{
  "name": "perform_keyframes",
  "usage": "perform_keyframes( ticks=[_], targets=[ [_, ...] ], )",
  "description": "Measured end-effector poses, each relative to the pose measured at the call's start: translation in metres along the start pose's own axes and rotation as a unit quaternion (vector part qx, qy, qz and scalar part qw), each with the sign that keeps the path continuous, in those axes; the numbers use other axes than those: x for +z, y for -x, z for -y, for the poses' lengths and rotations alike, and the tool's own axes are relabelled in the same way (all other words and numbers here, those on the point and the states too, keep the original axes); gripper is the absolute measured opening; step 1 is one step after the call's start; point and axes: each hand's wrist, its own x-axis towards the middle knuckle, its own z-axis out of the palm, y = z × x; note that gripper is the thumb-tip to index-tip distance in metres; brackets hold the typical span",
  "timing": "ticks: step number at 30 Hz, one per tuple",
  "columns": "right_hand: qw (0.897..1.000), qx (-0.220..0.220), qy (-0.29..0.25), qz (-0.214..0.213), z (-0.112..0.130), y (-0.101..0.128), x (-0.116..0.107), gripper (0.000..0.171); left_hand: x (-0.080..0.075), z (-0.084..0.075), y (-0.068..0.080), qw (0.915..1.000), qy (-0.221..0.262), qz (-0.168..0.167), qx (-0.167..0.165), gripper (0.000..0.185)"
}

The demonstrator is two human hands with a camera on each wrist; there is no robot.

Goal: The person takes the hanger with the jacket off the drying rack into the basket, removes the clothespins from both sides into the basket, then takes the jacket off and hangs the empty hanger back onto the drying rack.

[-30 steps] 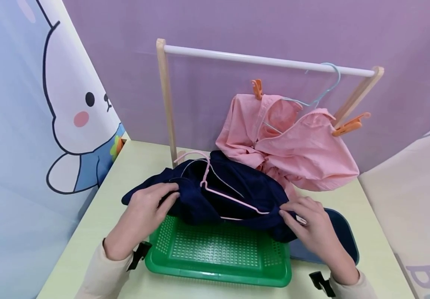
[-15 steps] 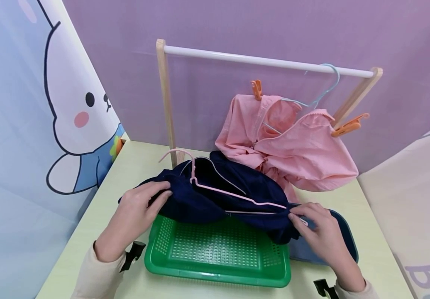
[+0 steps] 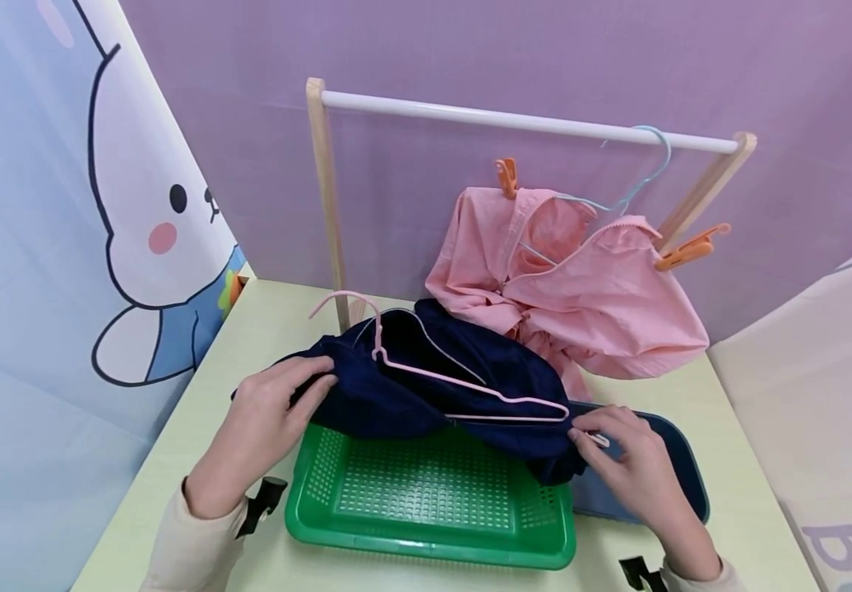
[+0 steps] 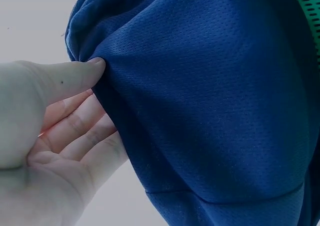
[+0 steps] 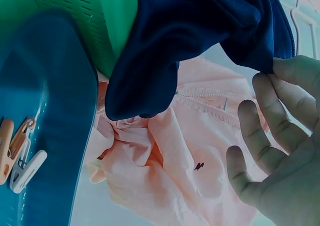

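A navy jacket (image 3: 374, 399) with an unzipped neck is spread over the back of a green basket (image 3: 429, 544). My left hand (image 3: 266, 427) pinches its left side; in the left wrist view the thumb (image 4: 95, 69) presses on the mesh cloth. On the other side, my right hand (image 3: 636, 460) pinches the cloth between thumb and forefinger, the other fingers spread loose in the right wrist view. A pink hanger (image 3: 441, 377) lies in the neck opening. Its hook sticks up at the left and its right end reaches close to my right fingertips. The hanger's left arm is hidden under the cloth.
Behind stands a wooden rack with a white bar (image 3: 530, 123). A pink jacket (image 3: 611, 296) hangs there on a light blue hanger (image 3: 651, 177), with orange clothespins (image 3: 507, 178) at its shoulders. A blue tray (image 3: 688, 464) beside the basket holds clothespins (image 5: 27, 171).
The pink hanger has shifted left, its hook now farther out and its right end exposed. My hands have moved slightly apart, drawing the jacket's neck wider.
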Motion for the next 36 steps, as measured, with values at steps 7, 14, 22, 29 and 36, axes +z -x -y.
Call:
perform_keyframes(
  ticks=[7, 14, 22, 29, 36],
  targets=[
    [0.999, -0.009, 0.001, 0.034, 0.005, 0.001, -0.003, 0.034, 0.002, -0.002, -0.004, 0.9999, 0.010, 0.005, 0.004, 0.023],
    [0.999, -0.044, -0.009, 0.003, 0.012, -0.004, -0.012, 0.033, 0.008, -0.009, -0.008, 0.9993, 0.012, 0.034, 0.007, 0.021],
    [0.997, -0.053, -0.021, -0.054, 0.025, -0.024, -0.017, 0.010, 0.022, -0.028, -0.015, 0.9978, 0.032, 0.049, 0.030, 0.019],
    [0.991, -0.117, -0.009, -0.066, 0.046, -0.051, -0.002, 0.033, 0.039, -0.057, -0.023, 0.9957, 0.040, 0.065, 0.053, 0.015],
    [0.990, -0.130, -0.003, -0.061, 0.050, -0.058, 0.003, 0.033, 0.053, -0.078, -0.028, 0.9929, 0.055, 0.087, 0.060, 0.015]
  ],
)
